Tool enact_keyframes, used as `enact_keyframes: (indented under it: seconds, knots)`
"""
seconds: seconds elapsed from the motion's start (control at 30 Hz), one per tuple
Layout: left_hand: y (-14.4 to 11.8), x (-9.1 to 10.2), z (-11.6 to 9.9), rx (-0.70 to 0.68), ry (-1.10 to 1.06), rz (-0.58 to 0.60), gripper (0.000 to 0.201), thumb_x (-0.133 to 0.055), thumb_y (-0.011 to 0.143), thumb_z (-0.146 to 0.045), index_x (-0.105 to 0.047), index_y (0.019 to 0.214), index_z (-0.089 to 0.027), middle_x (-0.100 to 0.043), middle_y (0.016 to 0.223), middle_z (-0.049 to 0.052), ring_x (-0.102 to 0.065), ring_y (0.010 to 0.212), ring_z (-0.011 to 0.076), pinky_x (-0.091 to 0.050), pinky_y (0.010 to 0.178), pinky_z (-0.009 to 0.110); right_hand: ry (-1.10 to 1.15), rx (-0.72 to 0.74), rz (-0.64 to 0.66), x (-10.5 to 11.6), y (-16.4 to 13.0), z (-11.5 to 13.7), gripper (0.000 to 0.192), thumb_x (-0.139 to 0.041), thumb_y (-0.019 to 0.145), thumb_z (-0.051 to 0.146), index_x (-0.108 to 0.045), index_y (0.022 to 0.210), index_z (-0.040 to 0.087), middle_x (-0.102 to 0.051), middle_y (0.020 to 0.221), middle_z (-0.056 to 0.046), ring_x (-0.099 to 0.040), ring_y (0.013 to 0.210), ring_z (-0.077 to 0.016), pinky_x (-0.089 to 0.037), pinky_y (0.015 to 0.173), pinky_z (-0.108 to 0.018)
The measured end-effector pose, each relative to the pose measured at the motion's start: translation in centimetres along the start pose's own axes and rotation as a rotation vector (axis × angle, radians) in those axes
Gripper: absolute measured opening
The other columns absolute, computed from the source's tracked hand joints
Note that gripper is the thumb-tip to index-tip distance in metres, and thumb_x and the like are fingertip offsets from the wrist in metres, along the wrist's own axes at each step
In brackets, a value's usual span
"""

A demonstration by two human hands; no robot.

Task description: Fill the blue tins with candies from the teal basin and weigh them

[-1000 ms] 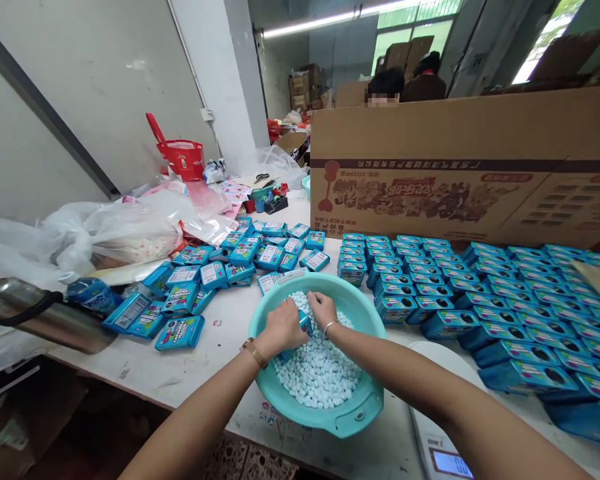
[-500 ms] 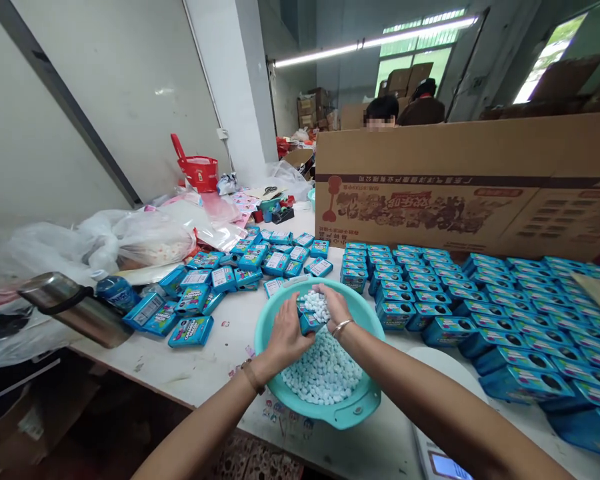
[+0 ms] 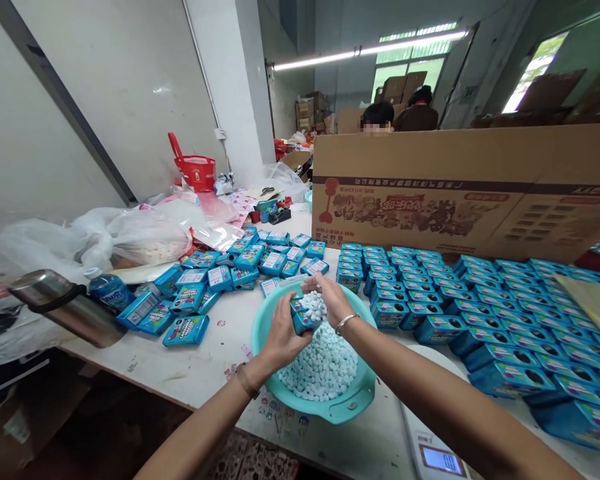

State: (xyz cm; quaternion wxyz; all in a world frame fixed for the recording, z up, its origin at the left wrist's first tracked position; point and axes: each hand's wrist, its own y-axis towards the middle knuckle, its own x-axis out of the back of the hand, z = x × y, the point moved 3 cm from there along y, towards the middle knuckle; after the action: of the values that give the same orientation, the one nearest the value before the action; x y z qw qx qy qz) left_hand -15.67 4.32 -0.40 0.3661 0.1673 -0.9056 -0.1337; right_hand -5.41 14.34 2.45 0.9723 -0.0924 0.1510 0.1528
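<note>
My left hand (image 3: 281, 335) is wrapped around a small blue box (image 3: 301, 318) and tilts it above a turquoise basin (image 3: 263, 319). My right hand (image 3: 331, 301) is cupped against the box's open side, with a heap of small white candies (image 3: 313, 305) between palm and box. Some of the heap rests at the opening; how much is inside the box is hidden. Below both hands, a mass of pale candies (image 3: 325, 367) fills the bottom of the basin.
Rows of blue boxes (image 3: 437, 328) stand to the right, behind a scale (image 3: 423, 437). Loose blue boxes (image 3: 249, 257) lie left of the basin, near a steel thermos (image 3: 73, 308) and bottle (image 3: 109, 288). A large carton (image 3: 425, 207) spans the back; two people are beyond it.
The view has shifted slightly, showing more of the scale's display. Both hands stay over the basin with the box and candies, in nearly the same pose.
</note>
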Motion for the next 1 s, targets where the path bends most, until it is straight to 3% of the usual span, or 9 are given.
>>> enact_keyframes:
  seconds: [0.47, 0.7, 0.87, 1.0]
  knots:
    - [0.1, 0.4, 0.1, -0.051, -0.027, 0.114, 0.087, -0.067, 0.067, -0.023, -0.028, 0.144, -0.014, -0.048, 0.139, 0.019, -0.047, 0.132, 0.0359, -0.039, 0.111, 0.052, -0.045, -0.035, 0.112, -0.5, -1.2, 0.3, 0.045, -0.066, 0.077, 0.065, -0.072, 0.073, 0.020, -0.075, 0.088, -0.008, -0.067, 0.102, -0.0248, -0.044, 0.102, -0.038]
    - [-0.2, 0.8, 0.1, 0.043, -0.181, 0.090, 0.083, -0.069, 0.068, -0.025, -0.031, 0.141, -0.016, -0.049, 0.139, 0.017, -0.052, 0.126, 0.0335, -0.043, 0.108, 0.051, -0.029, -0.039, 0.160, -0.2, -1.5, 1.2, 0.050, -0.063, 0.077, 0.068, -0.073, 0.075, 0.019, -0.076, 0.087, -0.009, -0.068, 0.103, -0.0255, -0.043, 0.103, -0.041]
    - [-0.4, 0.9, -0.6, 0.093, -0.363, 0.146, 0.084, -0.072, 0.068, -0.027, -0.031, 0.140, -0.019, -0.054, 0.133, 0.013, -0.059, 0.116, 0.0305, -0.048, 0.103, 0.049, 0.019, 0.009, 0.059, 0.7, -2.4, 0.8, 0.051, -0.064, 0.076, 0.070, -0.074, 0.082, 0.021, -0.077, 0.097, -0.008, -0.067, 0.106, -0.0258, -0.044, 0.102, -0.039]
    - [-0.6, 1.1, -1.2, 0.088, -0.420, 0.137, 0.084, -0.075, 0.065, -0.027, -0.034, 0.138, -0.021, -0.050, 0.139, 0.014, -0.056, 0.122, 0.0327, -0.045, 0.105, 0.050, -0.005, -0.014, 0.072, 1.2, -3.1, 0.0, 0.060, -0.053, 0.080, 0.075, -0.074, 0.100, 0.023, -0.075, 0.109, -0.008, -0.063, 0.114, -0.0264, -0.045, 0.100, -0.039]
